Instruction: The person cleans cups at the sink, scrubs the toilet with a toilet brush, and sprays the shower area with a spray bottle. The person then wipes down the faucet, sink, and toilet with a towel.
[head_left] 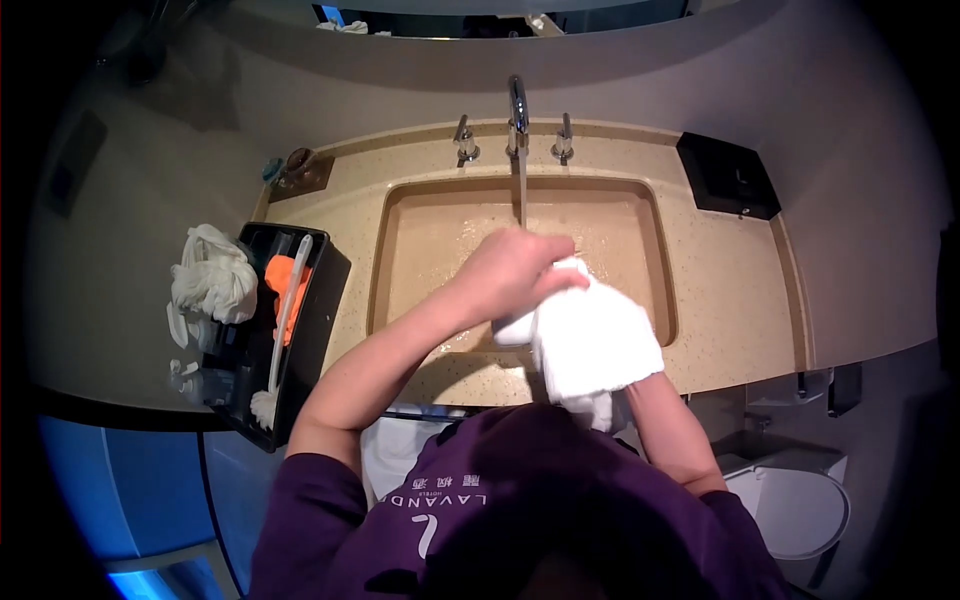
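The left arm reaches in from the lower left, elbow bent, its forearm slanting up across the front edge of the sink [655,235]. The left hand [515,265] is turned back upward, fingers curled; its grip is closed on the upper edge of a white cloth [600,335] in the middle of the frame, just right of centre. The right forearm [672,420] rises from the lower right and runs under the cloth, which hides the right hand, so I cannot tell the state of that grip.

On the purple shirt [340,545], at bottom centre, "LAVAND" can be read, the end of the word lost in shadow, with a small "HOTELS", a row of Chinese characters and a pale curved emblem.

The counter [720,270] is speckled beige. At top centre water runs from the tap [517,105] into the sink, behind the hands. A black caddy [335,290] at left holds a brush [290,305] and an orange cloth [280,275]; a pale bundle [212,285] is at its left side. A black box [728,178] sits at upper right, a toilet [800,512] shows at lower right, and blue panels [150,480] at lower left.
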